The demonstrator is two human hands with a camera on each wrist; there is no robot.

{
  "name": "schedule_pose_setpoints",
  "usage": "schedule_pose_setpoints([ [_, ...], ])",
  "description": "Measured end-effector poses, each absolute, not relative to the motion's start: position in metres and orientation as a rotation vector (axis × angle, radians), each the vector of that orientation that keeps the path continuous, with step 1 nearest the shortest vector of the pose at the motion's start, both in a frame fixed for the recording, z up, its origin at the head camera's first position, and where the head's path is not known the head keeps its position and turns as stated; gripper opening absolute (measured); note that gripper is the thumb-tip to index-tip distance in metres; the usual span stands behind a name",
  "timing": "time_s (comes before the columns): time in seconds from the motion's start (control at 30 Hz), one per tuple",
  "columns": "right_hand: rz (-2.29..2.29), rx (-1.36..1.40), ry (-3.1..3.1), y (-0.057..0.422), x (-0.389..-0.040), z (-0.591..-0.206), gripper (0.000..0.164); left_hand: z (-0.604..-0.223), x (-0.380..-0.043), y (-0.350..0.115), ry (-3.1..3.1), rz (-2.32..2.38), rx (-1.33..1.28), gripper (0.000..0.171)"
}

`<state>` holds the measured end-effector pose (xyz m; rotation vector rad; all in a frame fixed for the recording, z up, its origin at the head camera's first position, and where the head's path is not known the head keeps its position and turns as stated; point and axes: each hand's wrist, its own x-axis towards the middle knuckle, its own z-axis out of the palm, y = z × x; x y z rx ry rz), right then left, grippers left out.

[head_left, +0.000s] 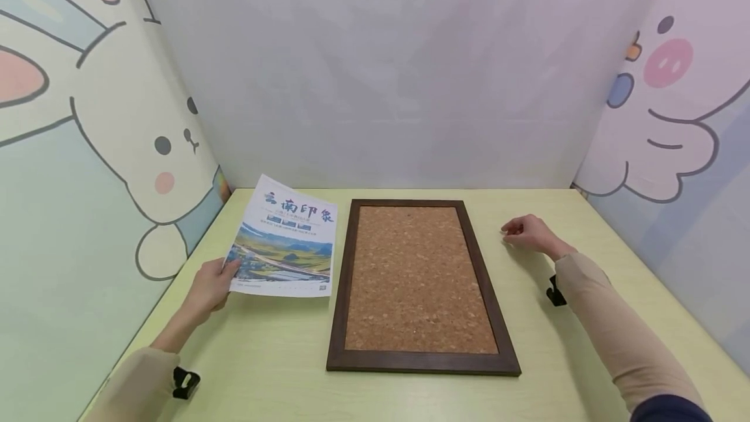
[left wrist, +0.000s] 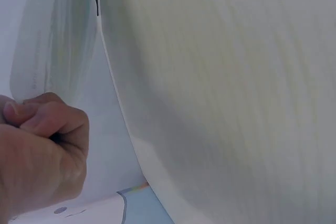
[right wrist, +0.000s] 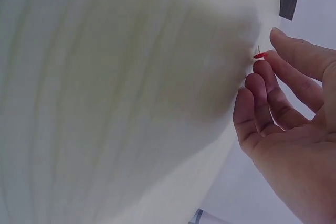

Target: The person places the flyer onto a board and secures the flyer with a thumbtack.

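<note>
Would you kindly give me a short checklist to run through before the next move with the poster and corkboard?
1. Poster held by the left hand: ok, gripped near its lower left corner.
2. Corkboard lying flat on the table: ok.
3. Poster positioned over the corkboard: not ok, it is to the left in the head view.
4. Red thumbtack at the right hand: ok, seen in the right wrist view.
5. Red thumbtack firmly pinched: cannot tell.
</note>
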<state>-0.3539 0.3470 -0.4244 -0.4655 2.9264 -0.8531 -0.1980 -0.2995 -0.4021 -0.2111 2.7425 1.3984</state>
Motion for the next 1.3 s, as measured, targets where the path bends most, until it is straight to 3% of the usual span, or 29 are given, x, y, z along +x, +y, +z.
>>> schedule_pose_setpoints([
  [0.53,-0.847,-0.393,2.914,0.347,-0.354,-0.426,0.027,-0.398,-0.2,-0.266,2.681,1.603,-0.201,0.05],
  [1.3,-0.875,-0.35,2.898,0.346,-0.356,-0.43,0.027,-0.406,-0.202,-0.198,2.594,1.767,-0.175,0.041],
])
